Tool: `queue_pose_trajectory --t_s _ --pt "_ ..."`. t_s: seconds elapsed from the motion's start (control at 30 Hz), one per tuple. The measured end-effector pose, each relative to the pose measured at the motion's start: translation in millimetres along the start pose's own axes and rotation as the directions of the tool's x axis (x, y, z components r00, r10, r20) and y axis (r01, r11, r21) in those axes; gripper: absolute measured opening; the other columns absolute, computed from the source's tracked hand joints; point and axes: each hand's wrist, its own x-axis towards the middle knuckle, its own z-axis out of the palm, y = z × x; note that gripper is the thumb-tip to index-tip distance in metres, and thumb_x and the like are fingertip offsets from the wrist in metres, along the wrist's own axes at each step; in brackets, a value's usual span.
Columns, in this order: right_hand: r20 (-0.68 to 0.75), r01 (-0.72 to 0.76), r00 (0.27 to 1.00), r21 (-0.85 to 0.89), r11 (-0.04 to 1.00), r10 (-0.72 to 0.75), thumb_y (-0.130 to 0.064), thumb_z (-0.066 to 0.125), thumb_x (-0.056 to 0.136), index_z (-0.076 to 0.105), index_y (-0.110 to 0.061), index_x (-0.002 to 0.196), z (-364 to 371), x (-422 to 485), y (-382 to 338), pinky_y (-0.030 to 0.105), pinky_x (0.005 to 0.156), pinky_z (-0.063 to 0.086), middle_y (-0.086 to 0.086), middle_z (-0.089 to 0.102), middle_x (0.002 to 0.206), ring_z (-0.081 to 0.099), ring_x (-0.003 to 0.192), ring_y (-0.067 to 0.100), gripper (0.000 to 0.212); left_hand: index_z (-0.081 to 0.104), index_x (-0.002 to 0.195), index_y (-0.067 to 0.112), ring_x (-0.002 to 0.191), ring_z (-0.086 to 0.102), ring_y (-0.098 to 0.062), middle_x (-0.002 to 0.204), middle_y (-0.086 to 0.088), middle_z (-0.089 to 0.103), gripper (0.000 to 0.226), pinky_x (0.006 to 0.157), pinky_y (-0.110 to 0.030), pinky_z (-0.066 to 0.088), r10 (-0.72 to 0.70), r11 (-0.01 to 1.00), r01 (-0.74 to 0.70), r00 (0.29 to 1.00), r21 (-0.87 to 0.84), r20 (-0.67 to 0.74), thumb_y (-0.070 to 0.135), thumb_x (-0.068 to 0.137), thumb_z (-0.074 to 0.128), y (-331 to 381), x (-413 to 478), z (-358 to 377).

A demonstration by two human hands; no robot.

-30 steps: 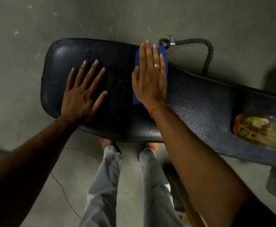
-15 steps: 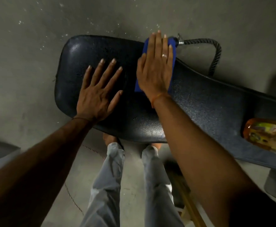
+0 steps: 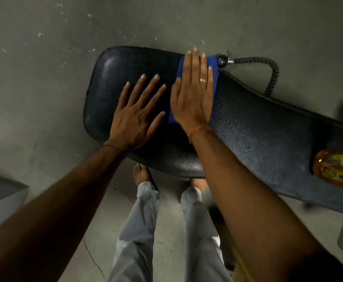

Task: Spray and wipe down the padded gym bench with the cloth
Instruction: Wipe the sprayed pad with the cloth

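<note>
Both palms lie flat on the dark padded surface (image 3: 258, 129). The right grip (image 3: 193, 98) has its fingers straight and close together, pressing the blue cloth (image 3: 213, 65) down onto the padding. The cloth shows only as a strip past the little finger and a patch by the base of the thumb. A ring (image 3: 202, 80) sits on one finger, and an orange thread (image 3: 195, 131) circles that wrist. Just beside it, on the thumb side, the left grip (image 3: 135, 121) rests on bare padding with its fingers spread wide, holding nothing; the two thumbs are near but apart. Beyond the cloth's far corner, the black ball end (image 3: 222, 61) of a braided rope (image 3: 272, 70) lies on the grey floor (image 3: 44, 78), close by the far edge of the padding. Well off to the little-finger side of the right grip, an orange spray bottle (image 3: 337, 167) lies on the same surface. Below the wrists, grey trousers (image 3: 138, 231) and feet (image 3: 140, 174) show at the near edge.
</note>
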Motion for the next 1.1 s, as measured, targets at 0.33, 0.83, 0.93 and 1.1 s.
queue_pose_trajectory --t_s 0.33,0.83,0.93,1.1 --pt "0.135 0.175 0.975 0.009 0.985 -0.174 -0.031 0.027 0.108 0.004 -0.009 0.166 5 -116 -27 0.044 0.132 0.009 0.010 0.000 0.175 0.002 0.163 0.026 0.066 0.009 0.165 0.027 0.161 0.000 -0.023 0.173 0.001 0.003 0.065 0.130 -0.051 0.007 -0.071 0.997 0.071 0.997 0.008 -0.035 0.056 0.107 0.020 -47 -17 -5" --pt "0.134 0.224 0.966 -0.005 0.975 -0.221 -0.030 0.027 0.107 0.004 -0.010 0.166 8 -100 -58 0.043 0.132 0.004 0.010 0.000 0.176 0.001 0.163 0.026 0.067 0.021 0.164 0.023 0.160 0.010 -0.027 0.172 -0.004 0.015 0.065 0.128 -0.053 0.014 -0.252 0.958 0.228 0.959 -0.175 -0.132 0.050 0.106 0.031 -53 -20 2" --pt "0.103 0.216 0.972 -0.013 0.976 -0.213 -0.030 0.026 0.107 0.008 -0.010 0.166 7 -48 -64 0.043 0.132 0.007 0.009 0.005 0.175 0.005 0.163 0.026 0.065 0.023 0.163 0.023 0.160 0.011 -0.026 0.172 -0.004 0.017 0.062 0.128 -0.053 0.015 -0.248 0.960 0.221 0.956 -0.174 -0.153 0.047 0.107 0.032 -53 -20 4" --pt "0.048 0.150 0.987 0.026 0.988 -0.151 -0.032 0.020 0.108 0.013 -0.007 0.165 8 40 -80 0.044 0.133 0.008 0.013 0.013 0.174 0.012 0.162 0.027 0.063 0.027 0.162 0.022 0.159 0.013 -0.025 0.171 -0.002 0.021 0.060 0.128 -0.051 0.015 -0.335 0.934 0.297 0.921 -0.201 -0.197 0.041 0.106 0.037 -51 -22 4"
